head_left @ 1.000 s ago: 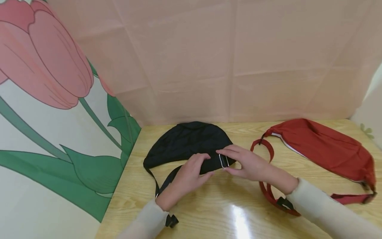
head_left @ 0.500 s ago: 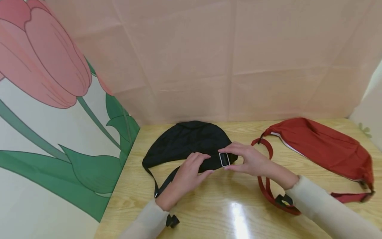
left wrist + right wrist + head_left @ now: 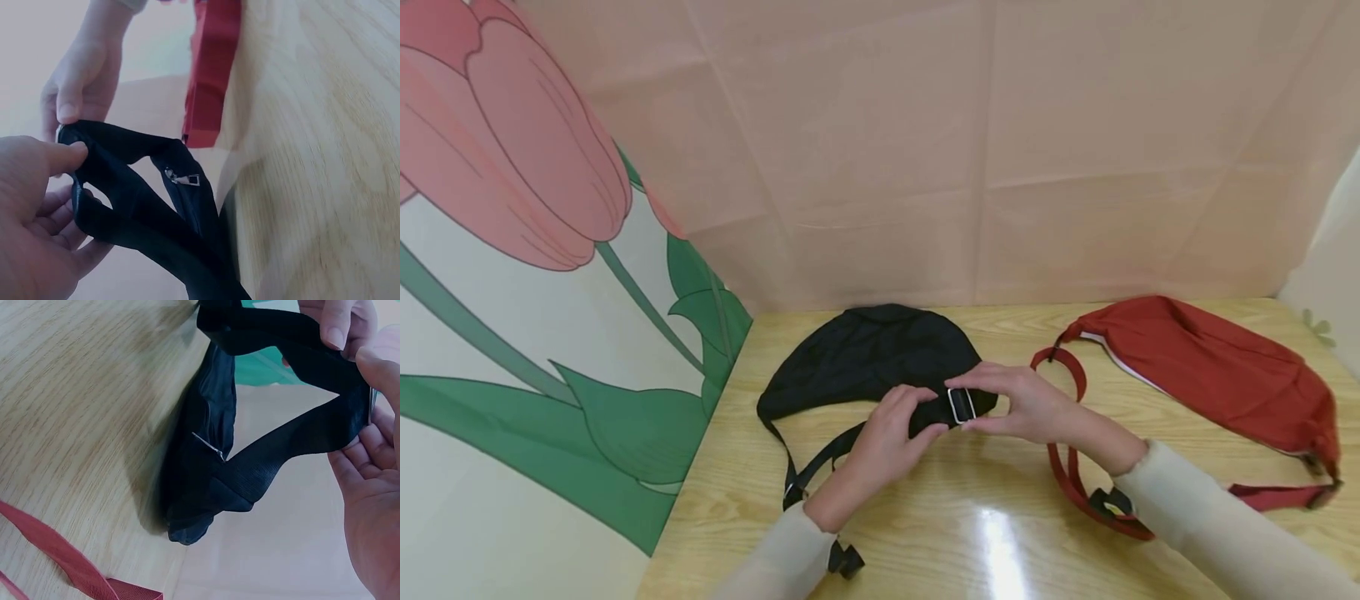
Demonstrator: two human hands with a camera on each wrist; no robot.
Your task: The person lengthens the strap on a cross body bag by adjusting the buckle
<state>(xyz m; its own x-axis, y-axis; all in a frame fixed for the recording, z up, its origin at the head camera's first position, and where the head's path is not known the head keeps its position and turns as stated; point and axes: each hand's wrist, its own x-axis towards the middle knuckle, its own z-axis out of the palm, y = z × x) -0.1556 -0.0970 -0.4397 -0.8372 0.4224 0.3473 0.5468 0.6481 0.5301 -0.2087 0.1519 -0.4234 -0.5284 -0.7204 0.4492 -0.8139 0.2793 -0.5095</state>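
Note:
A black waist bag (image 3: 872, 354) lies on the table, its curved top toward the wall. My right hand (image 3: 1026, 404) pinches its black strap (image 3: 294, 434) at the metal slide buckle (image 3: 961, 406), thumb below and fingers above. Just left of the buckle, my left hand (image 3: 891, 437) holds the same strap between thumb and fingers. The strap is raised in a loop in front of the bag. A metal zipper pull (image 3: 187, 180) shows on the bag in the left wrist view. Below my left wrist, a black plastic clip (image 3: 848, 560) lies on the table.
A red waist bag (image 3: 1195, 367) lies at the right, its red strap (image 3: 1063, 479) looped near my right forearm. A black clip (image 3: 1108, 502) sits on that strap. A pink-beige cloth (image 3: 865, 167) hangs behind the wooden table (image 3: 940, 533); a tulip-print panel (image 3: 625, 400) stands left.
My left hand has slid slightly right, closer to the slide buckle. The strap left of it and the loose clip shifted right too. The slide buckle tilts a little differently; the red bag stays put.

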